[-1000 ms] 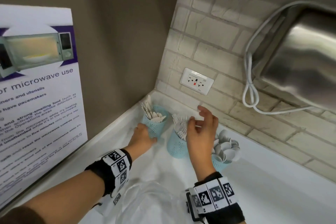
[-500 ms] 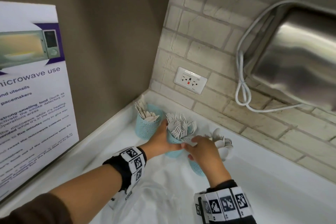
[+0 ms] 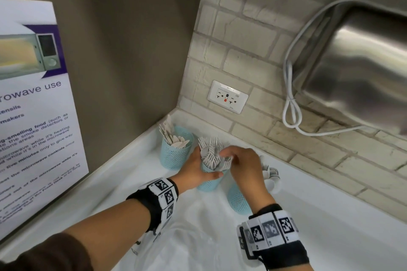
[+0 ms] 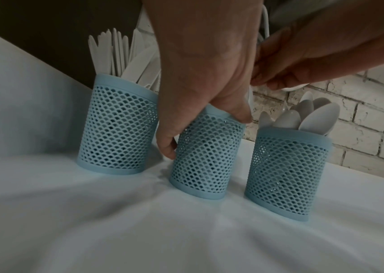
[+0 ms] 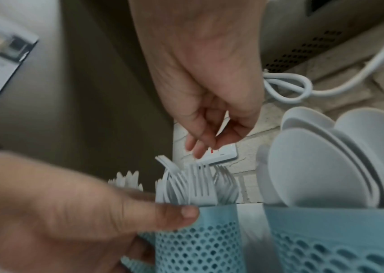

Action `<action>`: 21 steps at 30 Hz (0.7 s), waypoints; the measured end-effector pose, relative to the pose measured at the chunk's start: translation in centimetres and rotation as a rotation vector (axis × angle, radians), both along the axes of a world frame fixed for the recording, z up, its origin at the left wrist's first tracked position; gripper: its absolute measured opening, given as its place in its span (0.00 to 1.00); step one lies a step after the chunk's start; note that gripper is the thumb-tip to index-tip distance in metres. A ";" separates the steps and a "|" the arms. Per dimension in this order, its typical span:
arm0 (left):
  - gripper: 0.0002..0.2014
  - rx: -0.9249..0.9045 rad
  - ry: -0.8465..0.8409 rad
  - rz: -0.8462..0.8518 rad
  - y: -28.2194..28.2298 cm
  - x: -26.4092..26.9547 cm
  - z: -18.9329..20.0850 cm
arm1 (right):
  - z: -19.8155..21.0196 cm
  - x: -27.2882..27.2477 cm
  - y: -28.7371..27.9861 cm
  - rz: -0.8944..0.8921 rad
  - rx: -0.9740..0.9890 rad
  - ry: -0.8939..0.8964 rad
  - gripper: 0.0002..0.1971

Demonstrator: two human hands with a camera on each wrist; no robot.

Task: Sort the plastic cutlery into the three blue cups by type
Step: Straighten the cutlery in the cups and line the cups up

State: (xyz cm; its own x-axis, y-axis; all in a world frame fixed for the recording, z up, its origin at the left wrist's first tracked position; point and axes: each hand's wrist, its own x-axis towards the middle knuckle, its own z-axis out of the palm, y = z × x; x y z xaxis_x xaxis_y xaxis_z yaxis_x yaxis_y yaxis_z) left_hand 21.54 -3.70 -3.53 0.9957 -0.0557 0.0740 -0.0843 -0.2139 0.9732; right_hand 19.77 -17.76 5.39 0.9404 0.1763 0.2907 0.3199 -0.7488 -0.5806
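Observation:
Three blue mesh cups stand in a row on the white counter (image 3: pixel 330 215). The knife cup (image 3: pixel 176 154) (image 4: pixel 118 129) is nearest the corner. The fork cup (image 3: pixel 209 183) (image 4: pixel 207 153) (image 5: pixel 198 249) stands in the middle, with white forks (image 3: pixel 211 154) (image 5: pixel 195 188) sticking up. The spoon cup (image 3: pixel 239 202) (image 4: pixel 286 171) (image 5: pixel 338 240) holds white spoons (image 4: pixel 303 116) (image 5: pixel 326 166). My left hand (image 3: pixel 201 171) (image 4: pixel 205 73) grips the fork cup near its rim, its thumb (image 5: pixel 151 212) on the front. My right hand (image 3: pixel 242 160) (image 5: pixel 209 92) hovers over the fork tines, fingers loosely curled and holding nothing.
A clear plastic bag (image 3: pixel 187 248) lies on the counter near my wrists. The brick wall behind carries a socket (image 3: pixel 228 97) and a white cable (image 3: pixel 290 103) from a steel appliance (image 3: pixel 356 68). A microwave poster (image 3: pixel 33 116) hangs on the left wall.
My left hand left the knife cup and took hold of the fork cup. My right hand dipped toward me, then came back over the forks.

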 end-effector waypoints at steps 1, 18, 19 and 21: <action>0.48 0.001 -0.007 0.002 0.0 0.0 0.0 | 0.5 0.2 -0.2 -0.063 0.046 -0.043 0.21; 0.54 0.023 0.033 -0.014 0.1 0.5 -1.0 | 2.0 2.1 0.5 0.051 -0.352 0.253 0.09; 0.54 0.031 0.032 -0.013 0.1 0.5 -1.0 | 2.1 2.0 0.2 0.062 -0.353 0.276 0.11; 0.53 0.036 0.020 -0.012 0.1 0.5 -0.9 | 2.2 2.0 -0.5 -0.010 -0.290 0.257 0.21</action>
State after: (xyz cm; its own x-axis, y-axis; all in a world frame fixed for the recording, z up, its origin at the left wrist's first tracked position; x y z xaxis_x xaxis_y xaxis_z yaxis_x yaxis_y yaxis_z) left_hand 22.02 -3.60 -4.43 0.9962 -0.0702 0.0513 -0.0673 -0.2479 0.9665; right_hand 21.82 -18.25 7.58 0.9782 0.2068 -0.0156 0.1830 -0.8961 -0.4043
